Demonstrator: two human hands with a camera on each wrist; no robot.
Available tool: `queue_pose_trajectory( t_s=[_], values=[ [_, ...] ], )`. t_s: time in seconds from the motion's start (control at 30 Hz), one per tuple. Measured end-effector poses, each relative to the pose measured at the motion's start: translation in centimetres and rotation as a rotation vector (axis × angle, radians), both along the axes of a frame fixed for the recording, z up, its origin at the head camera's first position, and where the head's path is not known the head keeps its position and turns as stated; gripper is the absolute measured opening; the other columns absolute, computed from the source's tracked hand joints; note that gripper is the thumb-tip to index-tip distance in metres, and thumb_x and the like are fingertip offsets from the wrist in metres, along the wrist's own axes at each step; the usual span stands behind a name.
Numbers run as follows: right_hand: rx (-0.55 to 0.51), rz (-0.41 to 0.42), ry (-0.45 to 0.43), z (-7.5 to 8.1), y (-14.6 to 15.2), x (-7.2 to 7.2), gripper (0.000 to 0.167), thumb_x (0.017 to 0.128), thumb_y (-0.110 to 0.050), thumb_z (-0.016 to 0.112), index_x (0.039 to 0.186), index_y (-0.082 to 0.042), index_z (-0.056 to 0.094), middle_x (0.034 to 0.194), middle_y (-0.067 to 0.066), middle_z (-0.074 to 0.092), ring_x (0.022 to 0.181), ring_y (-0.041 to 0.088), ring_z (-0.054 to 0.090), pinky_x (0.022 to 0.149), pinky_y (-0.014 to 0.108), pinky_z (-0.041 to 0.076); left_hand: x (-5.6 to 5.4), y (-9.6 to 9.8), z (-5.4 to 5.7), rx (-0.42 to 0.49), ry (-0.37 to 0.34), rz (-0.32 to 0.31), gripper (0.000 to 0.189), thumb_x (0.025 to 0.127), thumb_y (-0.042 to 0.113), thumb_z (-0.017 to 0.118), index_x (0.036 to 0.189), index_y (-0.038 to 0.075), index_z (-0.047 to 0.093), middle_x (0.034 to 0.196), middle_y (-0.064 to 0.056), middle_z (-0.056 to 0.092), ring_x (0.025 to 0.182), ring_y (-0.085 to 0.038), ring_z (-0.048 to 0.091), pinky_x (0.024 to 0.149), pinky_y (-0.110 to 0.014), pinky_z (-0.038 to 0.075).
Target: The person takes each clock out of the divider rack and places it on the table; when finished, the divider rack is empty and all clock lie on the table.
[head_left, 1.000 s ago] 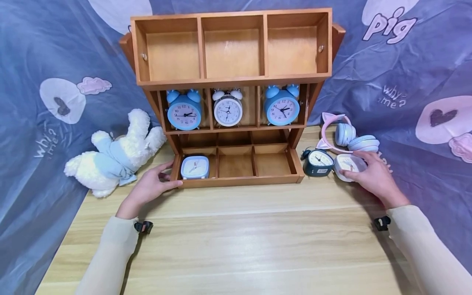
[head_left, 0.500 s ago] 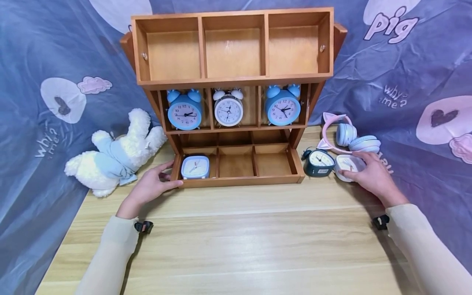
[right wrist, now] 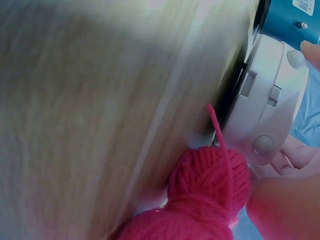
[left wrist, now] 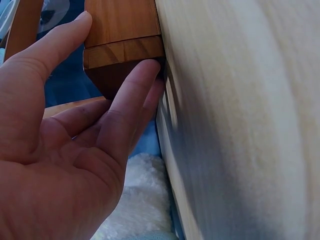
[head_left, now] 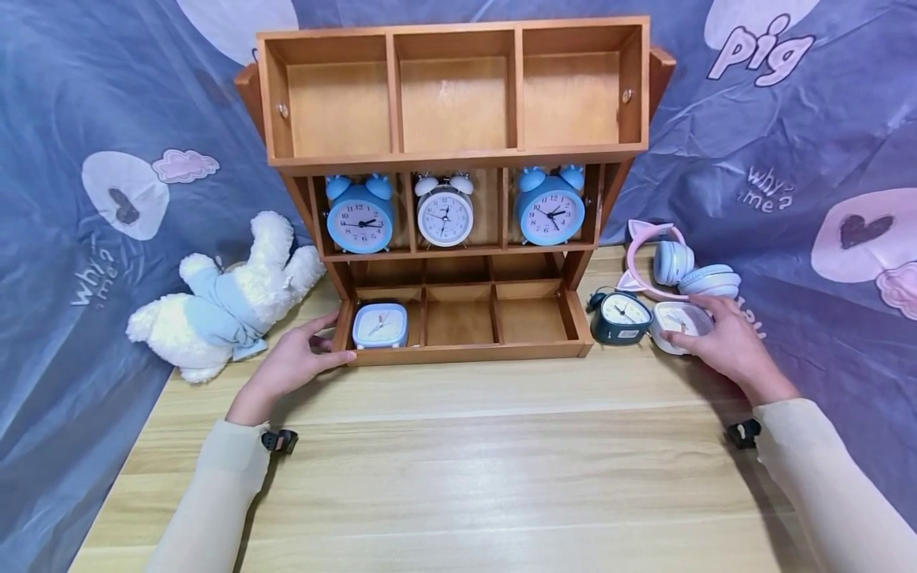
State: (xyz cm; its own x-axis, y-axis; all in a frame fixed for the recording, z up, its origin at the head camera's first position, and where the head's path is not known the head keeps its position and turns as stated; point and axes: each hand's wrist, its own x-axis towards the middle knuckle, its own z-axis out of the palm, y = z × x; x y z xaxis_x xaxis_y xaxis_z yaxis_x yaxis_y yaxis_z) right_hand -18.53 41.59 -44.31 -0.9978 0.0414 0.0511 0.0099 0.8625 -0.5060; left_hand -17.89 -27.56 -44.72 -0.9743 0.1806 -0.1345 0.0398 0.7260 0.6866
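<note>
My left hand [head_left: 286, 366] grips the lower left corner of the wooden shelf [head_left: 466, 352], thumb at the front edge and fingers round the side. In the left wrist view the fingertips [left wrist: 145, 70] touch the shelf's end. A light blue square clock [head_left: 380, 325] stands in the bottom left compartment. At the right, my right hand [head_left: 731, 346] holds a white alarm clock [head_left: 668, 318] between thumb and fingers. The right wrist view shows the side of that clock, low at the tabletop. A dark green alarm clock [head_left: 619, 330] stands just left of it.
Two blue twin-bell clocks [head_left: 358, 227] [head_left: 552, 216] and a white one [head_left: 444, 216] fill the middle row. Cat-ear headphones [head_left: 669, 263] lie behind the right hand. A white plush toy [head_left: 222, 306] lies left of the shelf. Red yarn [right wrist: 207, 180] sits beside the right hand.
</note>
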Motion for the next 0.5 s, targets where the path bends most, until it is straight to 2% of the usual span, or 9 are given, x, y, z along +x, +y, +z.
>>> queue_pose_trajectory(
  t_s=[0.33, 0.5],
  values=[
    [-0.019, -0.046, 0.006, 0.8, -0.6, 0.4, 0.09, 0.098, -0.044, 0.083, 0.165, 0.003, 0.044, 0.165, 0.045, 0.036, 0.147, 0.074, 0.033, 0.113, 0.087, 0.027, 0.0, -0.1, -0.1, 0.002, 0.002, 0.0, 0.098, 0.099, 0.044, 0.087, 0.174, 0.005, 0.038, 0.158, -0.029, 0.063, 0.13, -0.042, 0.072, 0.1, -0.05, 0.062],
    [-0.068, -0.059, 0.041, 0.8, -1.2, 0.8, 0.089, 0.1, -0.043, 0.083, 0.167, 0.001, 0.045, 0.167, 0.043, 0.039, 0.149, 0.069, 0.036, 0.117, 0.084, 0.029, -0.1, 0.0, -0.1, 0.005, 0.011, -0.004, 0.097, 0.099, 0.044, 0.087, 0.173, 0.004, 0.04, 0.156, -0.03, 0.065, 0.128, -0.041, 0.073, 0.097, -0.046, 0.061]
  ],
)
